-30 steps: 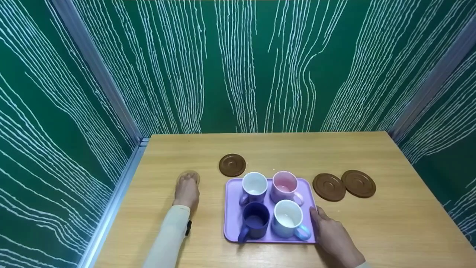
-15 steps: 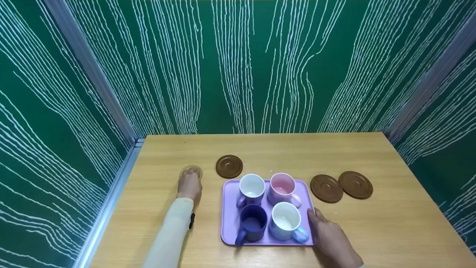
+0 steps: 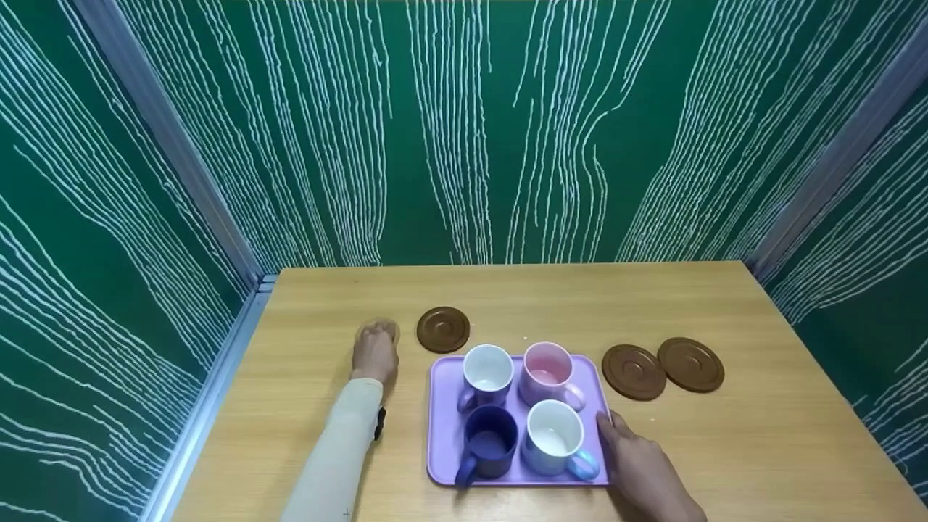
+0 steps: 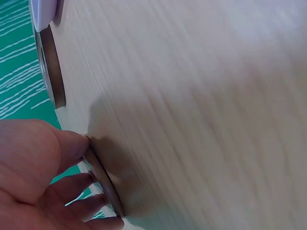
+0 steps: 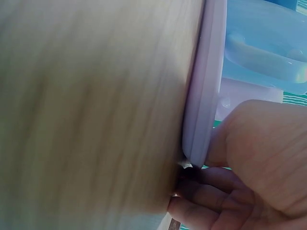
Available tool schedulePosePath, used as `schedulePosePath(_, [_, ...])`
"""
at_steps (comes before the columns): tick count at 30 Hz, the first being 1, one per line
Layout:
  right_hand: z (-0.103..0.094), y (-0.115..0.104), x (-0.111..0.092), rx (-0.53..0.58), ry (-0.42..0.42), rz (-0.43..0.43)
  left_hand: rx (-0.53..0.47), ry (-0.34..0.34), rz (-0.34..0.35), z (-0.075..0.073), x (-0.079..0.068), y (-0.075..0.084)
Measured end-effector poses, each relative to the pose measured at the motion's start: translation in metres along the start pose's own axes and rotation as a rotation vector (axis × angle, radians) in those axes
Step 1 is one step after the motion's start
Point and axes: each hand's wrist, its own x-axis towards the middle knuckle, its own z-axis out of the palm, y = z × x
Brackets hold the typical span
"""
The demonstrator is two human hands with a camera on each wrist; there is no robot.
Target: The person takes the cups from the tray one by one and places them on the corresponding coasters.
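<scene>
In the head view my left hand (image 3: pixel 375 354) is over the left part of the table, on a tan round coaster (image 3: pixel 388 325) that it partly covers. The left wrist view shows thumb and fingers pinching the rim of this thin coaster (image 4: pixel 106 184), close to the wood. My right hand (image 3: pixel 641 460) grips the right edge of a lilac tray (image 3: pixel 444 435), thumb on top and fingers below in the right wrist view. Standing on the tray are a white-lined mug (image 3: pixel 487 368), a pink mug (image 3: pixel 549 366), a dark blue mug (image 3: pixel 490 438) and a light blue mug (image 3: pixel 554 433).
A brown coaster (image 3: pixel 443 330) lies behind the tray's left corner. To the right of the tray a brown coaster (image 3: pixel 634 372) touches or overlaps another brown coaster (image 3: pixel 691 365). Green walls (image 3: pixel 464 130) with white lines enclose the wooden table (image 3: pixel 768 435).
My left hand has moved slightly right and away with the tan coaster, nearer the brown one. My right hand keeps its grip on the tray. The whole view has shifted a little.
</scene>
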Motion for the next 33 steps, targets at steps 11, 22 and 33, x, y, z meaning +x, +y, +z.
schedulePosePath(11, [-0.002, -0.004, -0.002, 0.024, 0.002, 0.021, -0.03, 0.023, 0.009, 0.004, 0.01, 0.001])
schedulePosePath(22, [-0.005, -0.002, -0.003, 0.024, 0.033, 0.01, -0.03, 0.001, 0.013, 0.004, 0.015, 0.004])
schedulePosePath(33, [-0.001, -0.001, -0.003, -0.006, 0.018, 0.008, -0.039, 0.009, -0.041, 0.0, 0.009, 0.008])
